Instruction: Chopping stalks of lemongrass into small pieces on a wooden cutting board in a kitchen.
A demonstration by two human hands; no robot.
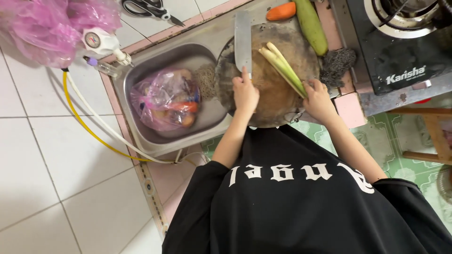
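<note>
A round, dark wooden chopping board [273, 101] rests over the right end of a steel sink [155, 61]. My left hand [245, 93] grips the handle of a cleaver [243, 40], whose broad blade lies flat and points away from me on the board's left side. My right hand [318, 99] holds the near ends of a few pale green lemongrass stalks [281, 66], which lie diagonally across the board beside the blade. My black shirt fills the lower frame.
A pink plastic bag of vegetables [165, 99] lies in the sink. A carrot [281, 11] and a long green gourd [311, 26] lie beyond the board, with a dark scouring pad [338, 63] and a gas stove [400, 44] to the right. Scissors [149, 8] lie at the top.
</note>
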